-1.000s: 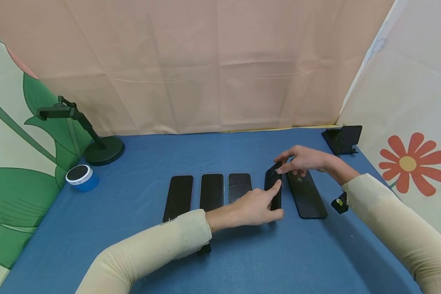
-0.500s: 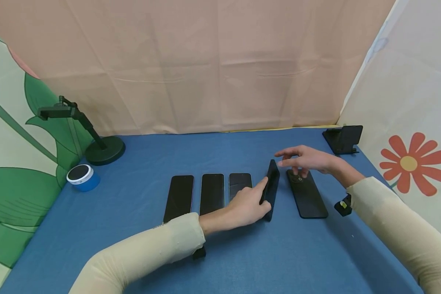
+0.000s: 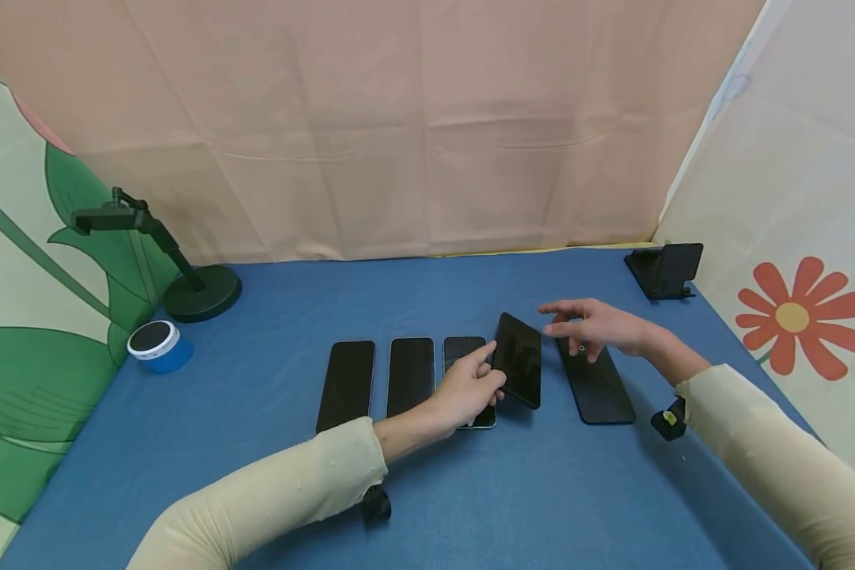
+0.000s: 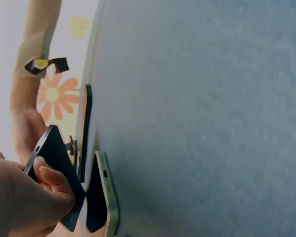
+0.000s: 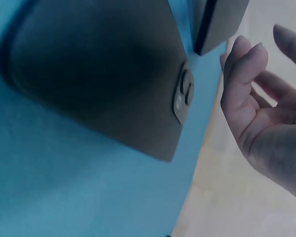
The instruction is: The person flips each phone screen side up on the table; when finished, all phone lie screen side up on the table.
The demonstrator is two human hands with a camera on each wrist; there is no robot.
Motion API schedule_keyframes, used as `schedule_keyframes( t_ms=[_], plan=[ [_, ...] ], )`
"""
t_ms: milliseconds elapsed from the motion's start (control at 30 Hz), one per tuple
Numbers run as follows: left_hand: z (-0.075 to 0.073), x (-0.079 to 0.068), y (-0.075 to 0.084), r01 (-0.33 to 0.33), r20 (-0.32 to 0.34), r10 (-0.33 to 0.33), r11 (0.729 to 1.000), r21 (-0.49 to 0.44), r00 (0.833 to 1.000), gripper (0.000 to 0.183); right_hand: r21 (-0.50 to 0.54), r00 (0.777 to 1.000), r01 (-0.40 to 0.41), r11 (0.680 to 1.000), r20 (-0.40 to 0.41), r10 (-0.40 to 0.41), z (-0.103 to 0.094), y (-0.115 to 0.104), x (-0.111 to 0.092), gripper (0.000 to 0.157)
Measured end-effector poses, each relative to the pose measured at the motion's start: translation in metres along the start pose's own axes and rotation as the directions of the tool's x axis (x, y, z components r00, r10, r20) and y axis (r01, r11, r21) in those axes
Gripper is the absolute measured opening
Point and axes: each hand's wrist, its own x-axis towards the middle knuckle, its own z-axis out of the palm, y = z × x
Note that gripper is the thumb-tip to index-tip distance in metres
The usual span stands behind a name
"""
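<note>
My left hand [image 3: 463, 392] pinches a black smartphone [image 3: 522, 360] by its left edge, dark screen up. In the left wrist view this held phone [image 4: 59, 155] is tilted above the table, the thumb against one face. Partly hidden under the left hand lies a phone with a pale green edge [image 4: 110, 200]. My right hand [image 3: 598, 326] hovers empty over the camera end of a face-down black phone [image 3: 600, 389], fingers loosely bent. In the right wrist view, the round lenses of that face-down phone [image 5: 101, 64] show, with the right hand [image 5: 271, 113] apart from it.
Two more phones, a left one [image 3: 347, 380] and a middle one [image 3: 411, 372], lie screen up in the row. A black stand [image 3: 203, 293] and a blue tub [image 3: 162, 348] are at the left. Another small black stand [image 3: 666, 269] is at the back right.
The right hand has let go of the phone and drawn slightly right and down. My left hand has carried the phone left and turned its screen up.
</note>
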Motion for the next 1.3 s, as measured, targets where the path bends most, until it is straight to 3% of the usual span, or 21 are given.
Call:
schedule_keyframes(
  t_ms=[200, 433, 700, 1067, 1300],
  plan=[
    [0.002, 0.003, -0.006, 0.011, -0.026, -0.015, 0.991, -0.134, 1.000, 0.066, 0.083, 0.998, -0.046, 0.995, -0.042, 0.049, 0.015, 0.003, 0.001, 0.071],
    [0.005, 0.004, -0.006, -0.027, -0.046, 0.019, 0.986, -0.164, 0.999, 0.064, 0.243, 0.993, -0.068, 0.968, -0.075, 0.088, 0.025, 0.003, 0.004, 0.070],
    [0.006, 0.004, -0.003, -0.041, -0.046, 0.033, 0.983, -0.177, 0.998, 0.065, 0.371, 0.994, -0.008, 0.928, -0.100, 0.049, 0.028, 0.007, 0.005, 0.064],
    [0.001, 0.001, -0.001, -0.048, 0.047, 0.057, 0.985, -0.166, 0.997, 0.070, 0.412, 0.991, 0.055, 0.909, -0.134, 0.001, 0.028, 0.010, 0.006, 0.069],
    [-0.002, -0.001, 0.001, 0.017, 0.147, -0.003, 0.995, -0.095, 0.989, 0.081, 0.383, 0.992, 0.060, 0.922, -0.125, -0.013, 0.026, 0.008, 0.006, 0.073]
  ],
)
